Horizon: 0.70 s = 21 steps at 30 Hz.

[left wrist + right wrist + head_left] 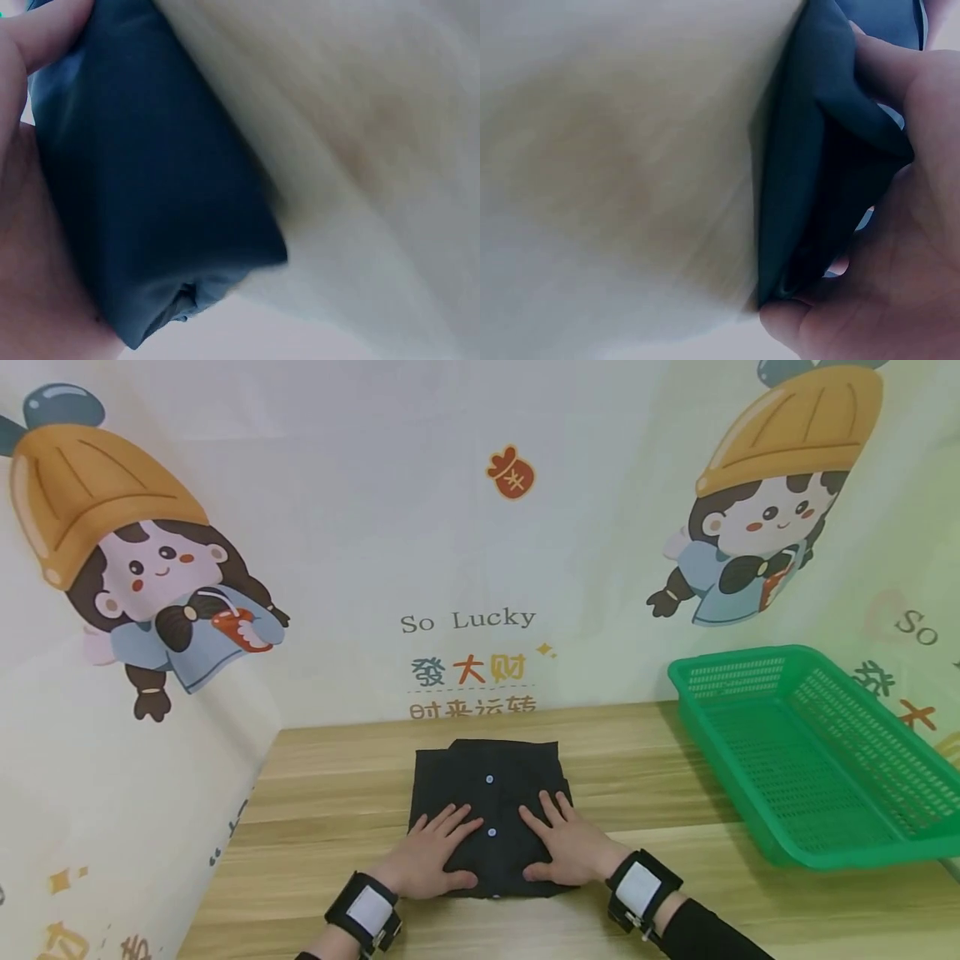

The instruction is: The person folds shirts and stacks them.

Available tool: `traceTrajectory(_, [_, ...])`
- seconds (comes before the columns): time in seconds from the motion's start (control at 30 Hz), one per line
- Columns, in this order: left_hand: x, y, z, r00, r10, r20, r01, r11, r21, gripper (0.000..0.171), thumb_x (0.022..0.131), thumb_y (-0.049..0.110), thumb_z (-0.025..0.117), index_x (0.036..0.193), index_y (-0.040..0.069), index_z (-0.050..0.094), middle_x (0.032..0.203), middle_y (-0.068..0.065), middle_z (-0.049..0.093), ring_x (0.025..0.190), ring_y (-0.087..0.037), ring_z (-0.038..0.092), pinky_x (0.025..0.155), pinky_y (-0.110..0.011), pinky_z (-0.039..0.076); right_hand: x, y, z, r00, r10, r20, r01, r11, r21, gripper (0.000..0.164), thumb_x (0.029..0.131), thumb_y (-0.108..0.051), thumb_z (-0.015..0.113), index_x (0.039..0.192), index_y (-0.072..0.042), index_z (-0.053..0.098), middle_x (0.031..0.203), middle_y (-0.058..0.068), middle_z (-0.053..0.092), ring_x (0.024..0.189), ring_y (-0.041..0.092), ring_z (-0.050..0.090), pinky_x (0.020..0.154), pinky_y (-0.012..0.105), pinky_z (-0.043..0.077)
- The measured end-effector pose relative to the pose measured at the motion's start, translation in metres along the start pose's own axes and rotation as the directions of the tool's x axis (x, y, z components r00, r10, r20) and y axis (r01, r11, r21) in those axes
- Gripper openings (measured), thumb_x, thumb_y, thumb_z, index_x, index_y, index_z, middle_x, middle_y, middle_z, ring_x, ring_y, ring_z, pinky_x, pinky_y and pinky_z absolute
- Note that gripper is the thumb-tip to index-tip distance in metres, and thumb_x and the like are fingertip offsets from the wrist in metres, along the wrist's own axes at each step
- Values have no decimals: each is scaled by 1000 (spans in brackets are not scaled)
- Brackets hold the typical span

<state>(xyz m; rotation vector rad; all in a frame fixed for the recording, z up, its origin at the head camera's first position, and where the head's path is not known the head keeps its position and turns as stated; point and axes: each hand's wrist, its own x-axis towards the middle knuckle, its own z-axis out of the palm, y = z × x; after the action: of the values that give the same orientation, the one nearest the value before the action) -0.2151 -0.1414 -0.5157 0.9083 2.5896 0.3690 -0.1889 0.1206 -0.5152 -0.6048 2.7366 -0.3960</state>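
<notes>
A black shirt point(517, 768), folded into a compact rectangle with small pale buttons down its middle, lies on the wooden table. My left hand point(431, 856) rests on its lower left part with fingers spread. On the lower right part lies my right hand point(573, 843), its fingers spread too. In the left wrist view, the folded shirt's thick edge point(165, 172) shows beside the palm and thumb. The right wrist view has a loose, gaping fold of the shirt point(795, 180) next to the right palm. The shirt's underside is hidden.
A green plastic basket point(780, 835) with perforated sides stands on the right of the wooden table point(322, 810). Behind and at the left hangs a pale printed cloth point(360, 527) with cartoon figures. Black bands with white patches are strapped round both wrists.
</notes>
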Motion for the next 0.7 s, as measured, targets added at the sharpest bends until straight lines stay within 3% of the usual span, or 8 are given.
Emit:
traceTrajectory(0.13, [2, 3, -11, 997, -75, 2, 75, 997, -36, 79, 88, 46, 67, 153, 15, 37, 163, -14, 28, 152, -40, 24, 117, -68, 22, 16, -9, 0, 1000, 27, 16, -26, 999, -24, 86, 89, -59, 63, 156, -15, 33, 162, 26, 22, 148, 51, 21, 115, 55, 37])
traceTrajectory(0.37, [6, 29, -25, 986, -168, -1, 168, 986, 15, 80, 83, 32, 69, 154, 15, 36, 162, -21, 26, 150, -46, 24, 113, -71, 27, 38, -24, 2, 999, 36, -20, -37, 999, -18, 83, 90, -59, 61, 156, -15, 33, 163, 25, 22, 150, 50, 19, 120, 54, 30])
traceTrajectory(0.57, [7, 32, -21, 971, -232, -55, 230, 972, -43, 73, 88, 45, 64, 151, 15, 42, 161, -24, 27, 147, -53, 25, 107, -75, 30, 43, -25, 8, 998, -4, -70, 6, 1000, 30, 79, 92, -56, 60, 154, -12, 36, 160, 28, 25, 147, 53, 21, 117, 58, 31])
traceTrajectory(0.7, [14, 29, -10, 961, -249, -124, 248, 969, -24, 82, 84, 58, 68, 151, 17, 42, 160, -26, 27, 143, -58, 27, 99, -80, 33, 36, -15, 4, 997, -59, -51, 68, 979, 193, 76, 94, -46, 63, 154, -8, 35, 160, 31, 21, 148, 55, 16, 116, 64, 28])
